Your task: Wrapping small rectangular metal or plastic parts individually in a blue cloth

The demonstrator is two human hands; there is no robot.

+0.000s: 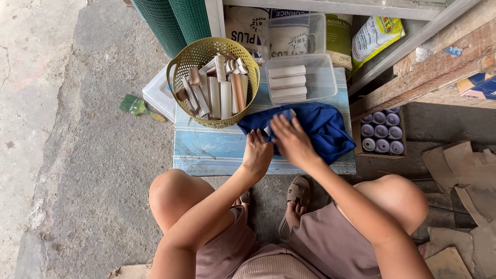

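My left hand and my right hand both rest on a blue cloth spread over a low blue-and-white board. A small pale piece shows between the hands, wrapped partly in the cloth. My left hand grips the cloth's near edge with curled fingers; my right hand presses flat on the cloth over the piece. Behind them stands a yellow mesh basket full of short white and brown pipe pieces. To its right is a clear plastic tub holding three white pieces.
A cardboard box of purple-capped cans sits at the right. A green brush lies on the concrete at the left. Green wire mesh rolls, sacks and wooden planks stand behind. Torn cardboard lies at the right.
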